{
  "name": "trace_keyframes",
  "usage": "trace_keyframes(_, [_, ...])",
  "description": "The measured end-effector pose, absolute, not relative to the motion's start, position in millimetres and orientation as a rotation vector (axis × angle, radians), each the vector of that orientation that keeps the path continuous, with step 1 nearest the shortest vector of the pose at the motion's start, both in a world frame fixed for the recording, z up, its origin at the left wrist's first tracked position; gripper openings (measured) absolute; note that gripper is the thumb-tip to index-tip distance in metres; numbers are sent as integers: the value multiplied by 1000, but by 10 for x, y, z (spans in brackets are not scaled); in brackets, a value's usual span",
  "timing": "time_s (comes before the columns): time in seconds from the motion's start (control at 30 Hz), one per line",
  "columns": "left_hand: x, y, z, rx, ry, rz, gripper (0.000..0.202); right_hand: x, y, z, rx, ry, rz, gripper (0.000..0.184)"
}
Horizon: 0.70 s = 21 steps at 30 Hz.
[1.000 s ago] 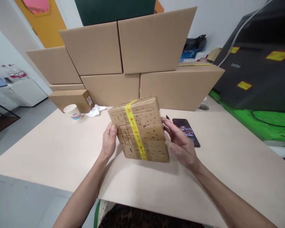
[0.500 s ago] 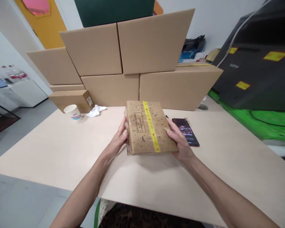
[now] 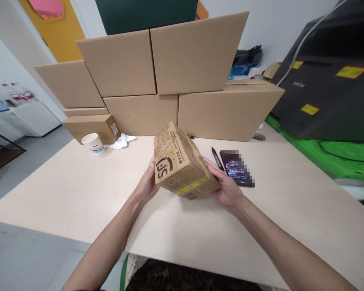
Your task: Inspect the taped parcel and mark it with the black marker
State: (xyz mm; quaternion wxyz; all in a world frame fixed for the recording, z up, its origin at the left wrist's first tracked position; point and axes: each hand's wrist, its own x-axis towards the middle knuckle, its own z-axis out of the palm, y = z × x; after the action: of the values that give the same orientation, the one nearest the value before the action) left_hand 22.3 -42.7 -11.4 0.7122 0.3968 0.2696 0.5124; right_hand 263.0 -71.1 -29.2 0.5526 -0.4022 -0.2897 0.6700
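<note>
Cardboard parcel (image 3: 182, 163) sealed with yellow tape, tilted, pressed between left hand (image 3: 147, 184) and right hand (image 3: 226, 186), contents hidden

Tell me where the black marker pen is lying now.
In the head view, the black marker pen lies on the beige table, right of centre, between the right hand and the dark smartphone.

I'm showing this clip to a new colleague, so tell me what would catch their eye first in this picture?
First, the small printed parcel with yellow tape, tilted above the middle of the beige table, the left hand and right hand each in a grip on one side. Behind it a wall of plain cardboard boxes stands stacked at the table's far edge. Right of the parcel lie a black marker and a dark phone.
</note>
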Motion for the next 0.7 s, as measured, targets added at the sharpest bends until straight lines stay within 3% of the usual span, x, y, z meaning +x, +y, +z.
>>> trace_keyframes(0.27, [308, -502, -172, 886, 529, 1038, 99, 2529, -795, -389, -1007, -986, 1551, 69])
trace_keyframes(0.4, [267, -470, -229, 947, 567, 1013, 97, 2558, -826, -391, -995, -1134, 1410, 64])
trace_keyframes(0.57, [204, -453, -265, 1226, 800, 1046, 91, 2601, -833, -456, -919, -981, 1486, 64])
trace_keyframes(0.7, [257, -487, -249, 1136, 922, 1188, 134, 2665, -827, -555, -918, -791, 1479, 55])
